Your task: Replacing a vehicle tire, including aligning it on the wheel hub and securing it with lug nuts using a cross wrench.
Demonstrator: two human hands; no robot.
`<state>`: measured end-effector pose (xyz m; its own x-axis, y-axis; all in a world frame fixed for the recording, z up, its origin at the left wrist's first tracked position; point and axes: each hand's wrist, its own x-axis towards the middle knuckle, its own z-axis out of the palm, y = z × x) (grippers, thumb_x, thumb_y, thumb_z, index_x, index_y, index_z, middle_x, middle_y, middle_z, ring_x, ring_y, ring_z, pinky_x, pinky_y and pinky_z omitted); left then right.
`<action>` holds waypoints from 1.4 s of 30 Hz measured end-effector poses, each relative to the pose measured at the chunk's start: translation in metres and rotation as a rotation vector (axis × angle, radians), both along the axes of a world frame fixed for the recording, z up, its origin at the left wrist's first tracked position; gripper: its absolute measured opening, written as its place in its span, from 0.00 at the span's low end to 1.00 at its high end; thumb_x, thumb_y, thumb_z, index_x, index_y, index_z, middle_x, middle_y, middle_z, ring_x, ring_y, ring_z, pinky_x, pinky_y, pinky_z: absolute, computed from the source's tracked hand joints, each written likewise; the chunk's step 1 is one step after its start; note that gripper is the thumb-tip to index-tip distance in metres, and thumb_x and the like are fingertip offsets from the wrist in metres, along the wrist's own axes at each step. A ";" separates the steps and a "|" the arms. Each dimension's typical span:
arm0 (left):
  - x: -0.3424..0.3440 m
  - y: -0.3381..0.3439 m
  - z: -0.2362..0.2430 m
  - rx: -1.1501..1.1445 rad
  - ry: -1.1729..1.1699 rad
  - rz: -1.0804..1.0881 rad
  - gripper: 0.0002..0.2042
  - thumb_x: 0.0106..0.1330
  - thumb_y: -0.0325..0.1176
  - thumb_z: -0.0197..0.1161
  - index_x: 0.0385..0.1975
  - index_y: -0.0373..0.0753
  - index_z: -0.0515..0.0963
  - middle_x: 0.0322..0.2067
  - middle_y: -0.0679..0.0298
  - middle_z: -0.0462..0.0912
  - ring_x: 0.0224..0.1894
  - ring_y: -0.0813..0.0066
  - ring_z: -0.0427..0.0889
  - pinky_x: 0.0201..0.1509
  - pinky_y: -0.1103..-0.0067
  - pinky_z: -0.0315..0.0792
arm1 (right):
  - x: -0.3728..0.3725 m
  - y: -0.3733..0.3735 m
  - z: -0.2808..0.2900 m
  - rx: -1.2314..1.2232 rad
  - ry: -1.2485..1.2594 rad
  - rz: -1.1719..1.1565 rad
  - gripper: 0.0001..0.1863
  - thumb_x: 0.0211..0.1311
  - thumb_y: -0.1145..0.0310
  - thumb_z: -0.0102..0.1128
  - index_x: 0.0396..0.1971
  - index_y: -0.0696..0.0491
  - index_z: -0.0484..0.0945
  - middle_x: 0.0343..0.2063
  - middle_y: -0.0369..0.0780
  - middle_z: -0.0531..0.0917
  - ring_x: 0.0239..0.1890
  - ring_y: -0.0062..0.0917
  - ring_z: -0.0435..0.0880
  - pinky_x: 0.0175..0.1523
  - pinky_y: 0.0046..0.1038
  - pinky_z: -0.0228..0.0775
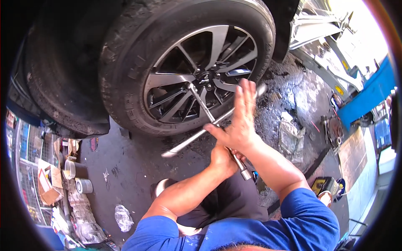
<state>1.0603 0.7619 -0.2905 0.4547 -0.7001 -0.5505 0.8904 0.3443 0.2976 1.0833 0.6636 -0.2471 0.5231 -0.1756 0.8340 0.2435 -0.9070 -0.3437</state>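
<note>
A four-way lug wrench (184, 143) reaches from my lap to the wheel (217, 46), a black tyre on a silver and black alloy rim. One socket end of the wrench meets the rim near its hub, at a lug nut position; the nut itself is hidden. My left hand (223, 162) is wrapped round the wrench's near shaft, just behind the cross. Above it, my right hand (240, 121) is raised with fingers stretched out, in front of the right-hand crossbar. Whether its palm touches that bar I cannot tell.
A dark wheel arch (71, 83) borders the wheel at left. Blue and metal lift parts (368, 92) stand at right. Crumpled clear plastic (123, 217) lies on the floor at left, near a cardboard box (49, 184); a plastic bag (291, 138) lies at right.
</note>
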 end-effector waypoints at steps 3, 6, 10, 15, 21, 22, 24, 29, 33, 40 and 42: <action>0.003 0.007 -0.003 -0.059 -0.033 0.014 0.24 0.68 0.61 0.42 0.22 0.47 0.67 0.13 0.72 0.60 0.17 0.73 0.62 0.28 0.73 0.62 | 0.015 0.007 -0.005 0.933 0.396 0.418 0.45 0.52 0.53 0.72 0.59 0.67 0.57 0.56 0.56 0.71 0.62 0.42 0.69 0.65 0.41 0.60; 0.007 0.010 -0.009 -0.109 -0.054 0.009 0.26 0.67 0.65 0.41 0.23 0.48 0.66 0.13 0.73 0.59 0.17 0.75 0.61 0.28 0.74 0.61 | 0.023 0.004 -0.003 0.926 0.332 0.207 0.27 0.63 0.62 0.62 0.55 0.62 0.65 0.35 0.44 0.84 0.43 0.30 0.83 0.49 0.29 0.73; 0.006 0.000 -0.012 -0.021 0.018 -0.037 0.27 0.66 0.66 0.41 0.23 0.47 0.66 0.15 0.73 0.59 0.18 0.75 0.61 0.30 0.71 0.61 | 0.039 -0.008 0.011 -0.250 0.353 0.358 0.17 0.51 0.57 0.66 0.38 0.51 0.81 0.27 0.41 0.84 0.26 0.34 0.82 0.36 0.32 0.75; 0.007 0.004 -0.005 -0.004 0.025 0.027 0.28 0.64 0.69 0.44 0.27 0.46 0.69 0.15 0.72 0.59 0.21 0.73 0.63 0.31 0.72 0.61 | 0.001 -0.042 -0.023 0.058 0.903 0.089 0.23 0.50 0.47 0.62 0.36 0.53 0.80 0.31 0.43 0.78 0.34 0.35 0.75 0.45 0.33 0.68; 0.033 0.001 -0.007 -0.001 -0.008 0.029 0.12 0.68 0.48 0.52 0.28 0.48 0.71 0.17 0.72 0.66 0.21 0.74 0.67 0.35 0.69 0.64 | -0.092 -0.058 -0.183 0.560 1.650 -0.151 0.31 0.63 0.43 0.52 0.38 0.62 0.82 0.35 0.58 0.82 0.44 0.51 0.81 0.51 0.40 0.73; 0.034 -0.001 -0.007 0.046 0.032 0.048 0.09 0.67 0.44 0.54 0.28 0.48 0.71 0.18 0.72 0.67 0.22 0.74 0.68 0.37 0.69 0.65 | -0.091 -0.069 -0.195 0.489 1.394 -0.200 0.33 0.63 0.42 0.52 0.30 0.63 0.82 0.30 0.58 0.82 0.40 0.51 0.82 0.46 0.42 0.74; 0.035 -0.004 -0.007 0.010 0.018 0.046 0.09 0.67 0.43 0.54 0.29 0.47 0.72 0.18 0.72 0.68 0.22 0.73 0.70 0.37 0.68 0.66 | -0.078 -0.092 -0.198 0.600 1.038 -0.177 0.32 0.62 0.43 0.54 0.29 0.64 0.80 0.28 0.58 0.81 0.39 0.50 0.82 0.44 0.41 0.74; 0.036 0.002 -0.012 -0.063 -0.004 0.026 0.08 0.66 0.42 0.55 0.29 0.47 0.73 0.17 0.72 0.69 0.23 0.76 0.70 0.37 0.68 0.67 | -0.037 -0.116 -0.129 1.029 0.574 -0.152 0.34 0.62 0.43 0.57 0.50 0.62 0.73 0.41 0.49 0.83 0.45 0.37 0.82 0.50 0.36 0.72; 0.037 -0.003 -0.023 -0.016 0.029 0.059 0.08 0.66 0.42 0.55 0.28 0.47 0.73 0.17 0.72 0.68 0.22 0.75 0.70 0.37 0.69 0.67 | 0.013 -0.116 -0.103 1.864 0.395 -0.139 0.35 0.64 0.42 0.55 0.54 0.60 0.66 0.34 0.48 0.79 0.34 0.36 0.77 0.47 0.43 0.72; 0.047 0.069 0.067 0.658 -1.298 -0.634 0.29 0.60 0.39 0.66 0.58 0.30 0.65 0.46 0.50 0.79 0.45 0.57 0.81 0.50 0.72 0.74 | 0.054 -0.111 -0.132 2.430 -0.119 0.108 0.18 0.70 0.54 0.48 0.24 0.50 0.68 0.17 0.34 0.67 0.20 0.26 0.68 0.28 0.31 0.64; 0.071 0.094 0.096 0.908 -2.074 -0.602 0.34 0.51 0.41 0.72 0.56 0.28 0.69 0.45 0.53 0.80 0.43 0.55 0.79 0.50 0.66 0.72 | 0.056 -0.111 -0.128 2.461 -0.115 0.034 0.18 0.71 0.54 0.48 0.24 0.50 0.69 0.16 0.33 0.67 0.19 0.24 0.67 0.25 0.29 0.63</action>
